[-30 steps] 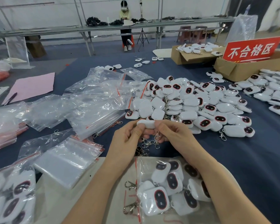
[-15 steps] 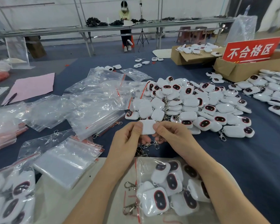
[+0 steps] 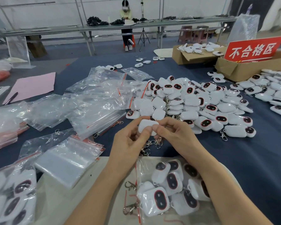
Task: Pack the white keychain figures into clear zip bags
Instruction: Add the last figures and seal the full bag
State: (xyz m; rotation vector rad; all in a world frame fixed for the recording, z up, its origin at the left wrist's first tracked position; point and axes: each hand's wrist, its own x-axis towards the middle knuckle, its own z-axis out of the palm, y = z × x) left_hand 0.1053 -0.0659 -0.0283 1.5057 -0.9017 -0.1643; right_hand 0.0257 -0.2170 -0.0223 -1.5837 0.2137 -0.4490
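A: What are the hands doing?

B: Both pinch one smooth, rounded white plastic keychain figure point(image 3: 146, 125), held just above the dark blue cloth table point(image 3: 250, 159). The left hand point(image 3: 128, 143) curls round its left end, thumb pressed on the near face. The right hand point(image 3: 175, 135) grips the right end the same way. A plain white side faces the camera.

A: Any metal?

B: A tangle of shiny silver clasps and chains point(image 3: 152, 143) dangles below the fingers.

A: And the other pieces?

B: A glossy heap of white figures point(image 3: 201, 103) with dark oval, red-rimmed faces lies just beyond the hands. Left of it sprawl crinkled clear zip bags point(image 3: 96, 98) with red seal strips. A neat flat stack of bags point(image 3: 66, 161) sits nearer. Between the forearms, a filled clear bag point(image 3: 169, 189) holds several figures and rests on a beige mat point(image 3: 63, 200).
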